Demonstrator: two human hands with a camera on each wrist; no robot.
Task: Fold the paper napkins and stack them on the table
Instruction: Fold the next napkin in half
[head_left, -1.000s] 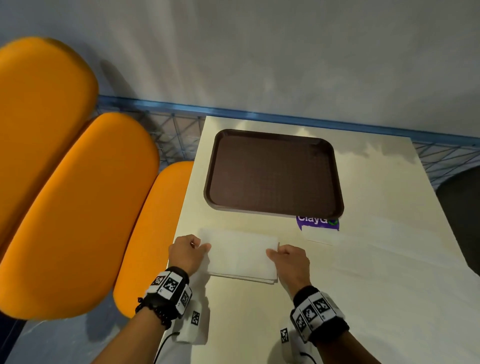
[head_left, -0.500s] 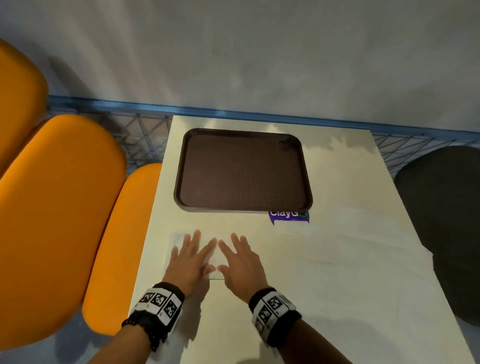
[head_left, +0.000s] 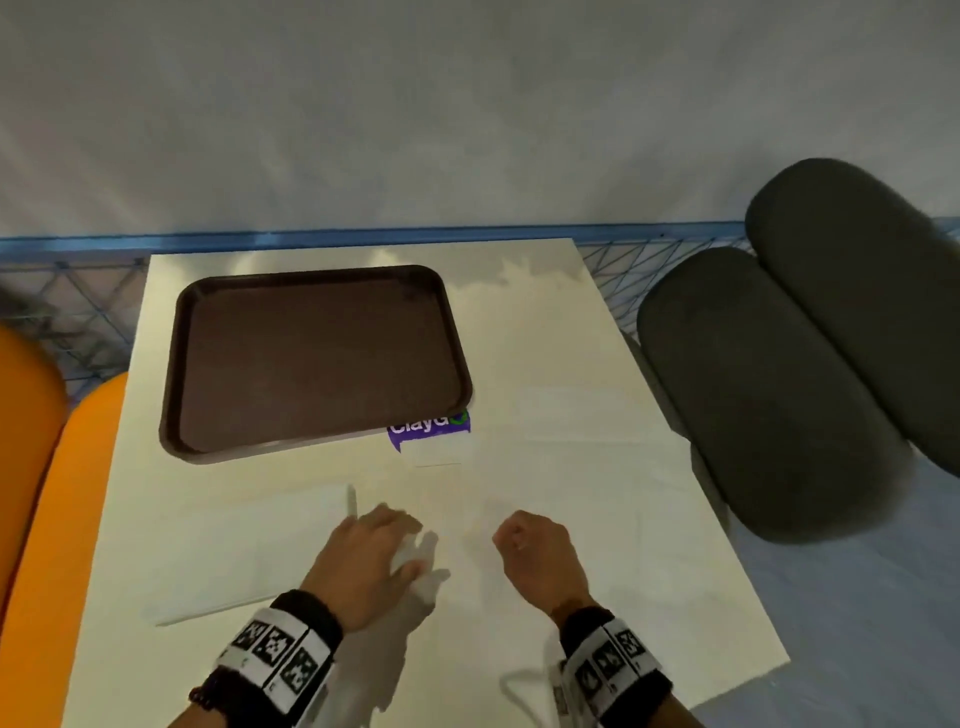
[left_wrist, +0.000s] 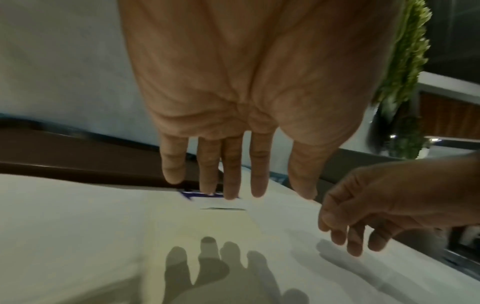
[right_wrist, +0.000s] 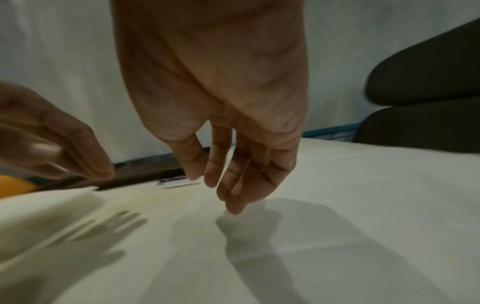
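the folded napkin (head_left: 244, 551) lies flat on the pale table (head_left: 545, 338), near the front left part of it, with its far right corner a little lifted. it sits in front of the brown tray (head_left: 311, 358), apart from it. in the right wrist view the same napkin (right_wrist: 44, 214) shows at the lower left as a thick white layer with stacked edges.

the left hand (head_left: 363, 561) hangs just above the table at the napkin's right edge. the left wrist view shows it (left_wrist: 233, 102) with the palm down and all fingers (left_wrist: 232, 174) straight and slightly spread, gripping nothing; its shadow falls on the surface below. whether the fingertips touch the paper cannot be told, since the pictures are blurred there.

the right hand (head_left: 540, 556) is beside the left one, a little apart, over a stretch of white paper that covers the right part of the table. the wrist view shows this hand (right_wrist: 221, 102) with fingers (right_wrist: 233, 179) loosely bent downward and relaxed, with nothing between them; the lowest fingertip is close to the surface, near its own shadow.

more unfolded napkins (head_left: 571, 431) lie spread on the right half of the table, hard to separate from each other in the glare. a purple label (head_left: 428, 431) peeks out from under the tray's front right corner. orange seats (head_left: 31, 467) stand at the left of the table, dark grey seats (head_left: 769, 395) at the right, and a blue rail (head_left: 363, 239) runs along the wall behind.
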